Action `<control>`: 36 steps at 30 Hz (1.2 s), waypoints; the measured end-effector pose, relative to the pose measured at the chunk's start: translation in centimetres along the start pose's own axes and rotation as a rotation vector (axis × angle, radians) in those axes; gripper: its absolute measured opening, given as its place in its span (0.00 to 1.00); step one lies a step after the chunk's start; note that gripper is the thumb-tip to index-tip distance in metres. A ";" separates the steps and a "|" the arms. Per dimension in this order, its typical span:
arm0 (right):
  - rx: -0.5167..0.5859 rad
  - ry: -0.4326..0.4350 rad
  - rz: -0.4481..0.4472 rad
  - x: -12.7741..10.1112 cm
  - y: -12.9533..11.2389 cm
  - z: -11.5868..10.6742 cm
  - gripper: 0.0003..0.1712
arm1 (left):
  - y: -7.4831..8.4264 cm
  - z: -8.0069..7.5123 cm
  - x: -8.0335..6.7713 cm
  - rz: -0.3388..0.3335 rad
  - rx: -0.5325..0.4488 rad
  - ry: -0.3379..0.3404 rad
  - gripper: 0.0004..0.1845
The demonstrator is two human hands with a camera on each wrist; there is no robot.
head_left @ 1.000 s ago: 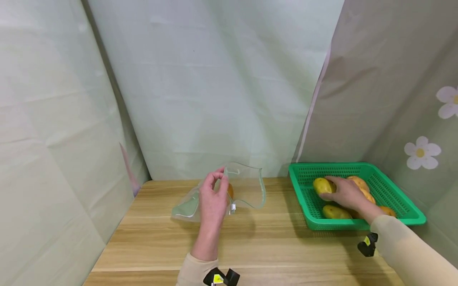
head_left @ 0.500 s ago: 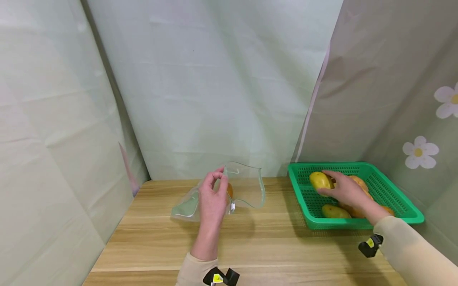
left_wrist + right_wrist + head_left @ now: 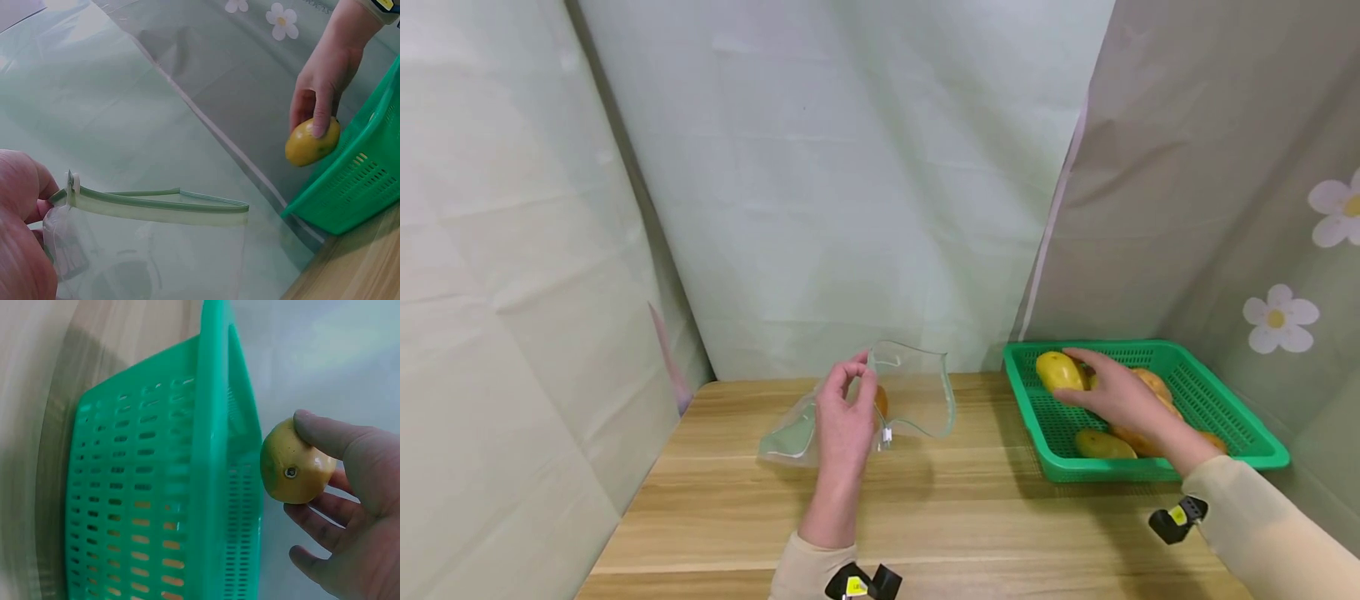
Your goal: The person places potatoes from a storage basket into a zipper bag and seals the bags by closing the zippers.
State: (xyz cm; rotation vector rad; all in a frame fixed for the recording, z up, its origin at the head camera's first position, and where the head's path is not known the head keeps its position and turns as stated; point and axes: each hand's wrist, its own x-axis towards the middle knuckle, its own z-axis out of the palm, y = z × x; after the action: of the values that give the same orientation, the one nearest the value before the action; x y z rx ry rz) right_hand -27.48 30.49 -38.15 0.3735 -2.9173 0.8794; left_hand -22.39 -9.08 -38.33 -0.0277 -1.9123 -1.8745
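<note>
My left hand pinches the rim of a clear zip bag with a green-edged mouth and a white slider. The bag's mouth gapes toward the right in the head view. Behind the clear plastic shows part of an orange-coloured round thing; its kind is hard to tell. In my right hand is a yellow mango, held between thumb and fingers. Seen from the left wrist, the mango is lifted above the rim of the green basket.
The green plastic basket stands at the table's right. In it lie a greenish-yellow mango and several other yellow-orange fruits, partly hidden by my right arm. A pale curtain hangs behind the wooden table.
My right hand has raised the mango from among the fruits and moved it up and leftward over the basket. The left hand and the bag have barely moved.
</note>
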 end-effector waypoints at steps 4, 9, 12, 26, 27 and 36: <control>0.003 0.010 -0.008 0.1 -0.8 0.0 0.53 | -0.1 -0.1 0.0 0.005 -0.001 0.004 0.07; 0.004 0.021 -0.023 -0.1 -1.9 0.0 0.53 | -0.1 -0.2 0.0 0.015 -0.004 0.001 0.07; 0.018 0.024 -0.033 -0.3 -2.6 -0.1 0.53 | -0.1 -0.2 0.0 0.012 0.000 0.000 0.08; 0.060 0.051 -0.106 -0.4 -6.0 0.2 0.49 | 0.0 -0.4 0.0 0.011 0.021 0.001 0.08; 0.063 0.051 -0.110 -0.4 -6.2 0.2 0.49 | 0.0 -0.4 0.0 0.012 0.020 0.001 0.08; 0.100 0.054 -0.173 -0.3 -7.9 0.5 0.46 | -0.2 -0.4 0.1 0.027 0.020 0.010 0.08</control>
State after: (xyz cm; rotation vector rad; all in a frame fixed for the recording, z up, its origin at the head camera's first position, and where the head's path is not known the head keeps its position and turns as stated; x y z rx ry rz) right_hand -25.18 23.87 -34.39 0.5885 -2.7481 0.9946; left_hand -22.39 -9.48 -38.51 -0.0377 -1.9145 -1.8353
